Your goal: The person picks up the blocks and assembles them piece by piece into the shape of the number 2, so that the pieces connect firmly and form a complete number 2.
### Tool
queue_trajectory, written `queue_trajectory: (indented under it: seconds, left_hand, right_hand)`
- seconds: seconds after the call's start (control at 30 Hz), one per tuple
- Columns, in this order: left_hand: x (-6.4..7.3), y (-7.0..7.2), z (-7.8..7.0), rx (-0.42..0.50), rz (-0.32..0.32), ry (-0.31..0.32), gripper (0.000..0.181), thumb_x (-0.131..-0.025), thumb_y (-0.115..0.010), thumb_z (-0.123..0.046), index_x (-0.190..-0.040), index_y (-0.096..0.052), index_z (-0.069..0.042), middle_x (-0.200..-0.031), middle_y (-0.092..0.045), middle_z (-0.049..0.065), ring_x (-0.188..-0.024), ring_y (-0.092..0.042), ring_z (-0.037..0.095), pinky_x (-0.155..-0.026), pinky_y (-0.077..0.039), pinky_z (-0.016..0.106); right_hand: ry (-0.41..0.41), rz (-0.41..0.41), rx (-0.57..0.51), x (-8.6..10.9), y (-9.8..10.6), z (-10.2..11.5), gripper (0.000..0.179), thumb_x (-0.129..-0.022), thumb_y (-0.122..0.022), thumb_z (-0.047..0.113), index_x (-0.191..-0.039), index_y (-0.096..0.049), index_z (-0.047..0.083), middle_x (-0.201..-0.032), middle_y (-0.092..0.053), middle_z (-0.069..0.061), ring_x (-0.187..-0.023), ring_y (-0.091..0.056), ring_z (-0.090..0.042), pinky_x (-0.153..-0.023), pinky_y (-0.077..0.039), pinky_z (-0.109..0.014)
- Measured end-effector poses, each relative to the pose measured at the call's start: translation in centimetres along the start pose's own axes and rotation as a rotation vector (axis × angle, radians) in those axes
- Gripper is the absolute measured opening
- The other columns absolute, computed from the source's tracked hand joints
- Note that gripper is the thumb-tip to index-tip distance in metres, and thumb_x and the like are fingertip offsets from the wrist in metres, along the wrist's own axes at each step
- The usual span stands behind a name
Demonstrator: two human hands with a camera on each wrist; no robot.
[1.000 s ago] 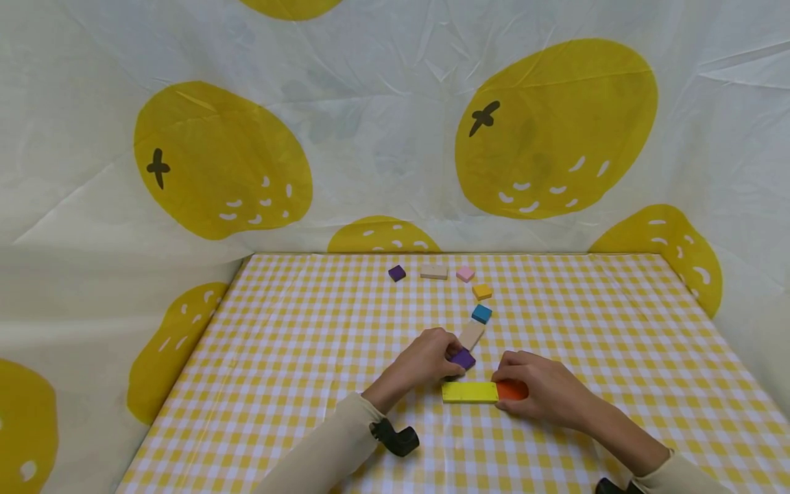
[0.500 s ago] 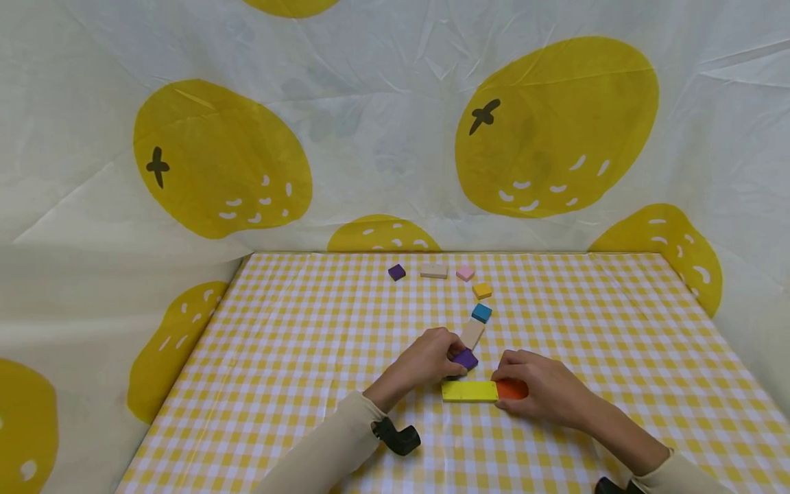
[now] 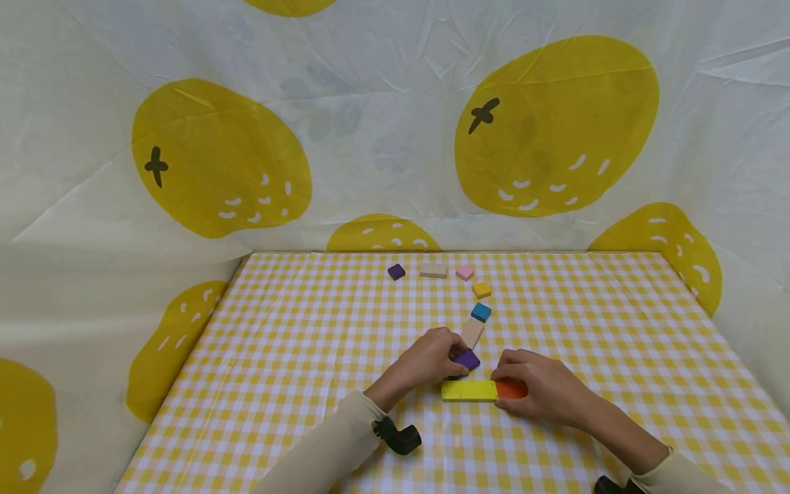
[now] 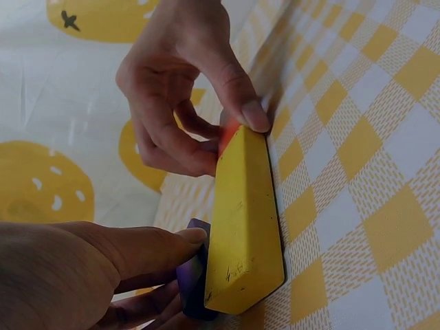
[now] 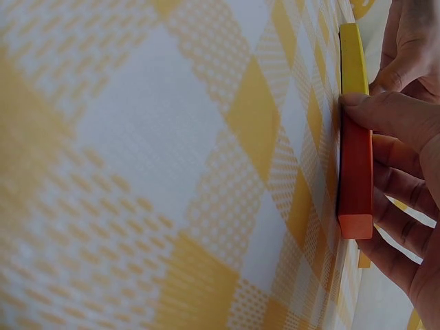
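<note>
My left hand (image 3: 428,358) pinches a small purple block (image 3: 469,359) between thumb and fingers, on the cloth just behind a long yellow block (image 3: 469,391). In the left wrist view the thumb lies on the edge of the purple block (image 4: 195,268), close beside the yellow block (image 4: 240,220). My right hand (image 3: 543,385) grips a red-orange block (image 3: 513,389) by its sides. The red-orange block (image 5: 356,168) lies flat, its end against the yellow one in the right wrist view. Part of it is hidden by the fingers.
Beyond the hands, blocks form a curved row: a plain wood block (image 3: 472,333), a blue one (image 3: 481,312), an orange-yellow one (image 3: 481,290), a pink one (image 3: 465,273), another plain one (image 3: 433,271) and a dark purple one (image 3: 396,272). A checked cloth (image 3: 296,343) covers the table.
The purple block has slid a little to the right with my left hand. The right hand and the red-orange and yellow blocks have stayed in place.
</note>
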State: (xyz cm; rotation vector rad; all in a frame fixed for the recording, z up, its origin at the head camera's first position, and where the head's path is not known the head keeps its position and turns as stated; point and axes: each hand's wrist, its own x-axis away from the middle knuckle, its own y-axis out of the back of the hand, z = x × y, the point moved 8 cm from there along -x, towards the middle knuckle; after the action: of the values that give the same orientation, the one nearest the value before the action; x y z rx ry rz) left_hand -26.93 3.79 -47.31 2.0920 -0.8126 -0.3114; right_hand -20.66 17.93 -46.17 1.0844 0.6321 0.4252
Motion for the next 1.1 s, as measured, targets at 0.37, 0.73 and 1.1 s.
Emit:
queue_trajectory:
  seconds: [0.37, 0.73, 1.1]
  left_hand:
    - [-0.1, 0.0, -0.1, 0.001, -0.011, -0.001, 0.031, -0.087, -0.082, -0.019, -0.112, -0.075, -0.003, -0.101, -0.070, 0.003, -0.087, -0.062, 0.006, -0.074, -0.049, 0.013]
    - [0.1, 0.0, -0.2, -0.013, -0.002, -0.006, 0.031, -0.088, -0.081, -0.020, -0.113, -0.074, -0.004, -0.102, -0.068, 0.003, -0.088, -0.060, 0.007, -0.074, -0.048, 0.014]
    - [1.7, 0.5, -2.8, -0.114, -0.116, -0.225, 0.033, -0.093, -0.076, -0.021, -0.121, -0.069, -0.004, -0.110, -0.062, 0.004, -0.096, -0.062, 0.010, -0.081, -0.047, 0.010]
  right_hand:
    - [-0.008, 0.009, 0.004, -0.1, 0.1, 0.1, 0.027, -0.078, -0.087, 0.036, -0.100, -0.076, 0.025, -0.099, -0.060, 0.016, -0.082, -0.051, 0.003, -0.066, -0.048, -0.021]
    - [-0.007, 0.016, 0.004, -0.1, -0.1, 0.1, 0.027, -0.079, -0.087, 0.037, -0.100, -0.075, 0.026, -0.100, -0.060, 0.016, -0.081, -0.050, 0.003, -0.065, -0.048, -0.020]
    - [-0.033, 0.071, -0.001, -0.2, -0.2, 0.0, 0.030, -0.081, -0.084, 0.042, -0.103, -0.073, 0.026, -0.099, -0.057, 0.016, -0.080, -0.048, 0.002, -0.064, -0.045, -0.019]
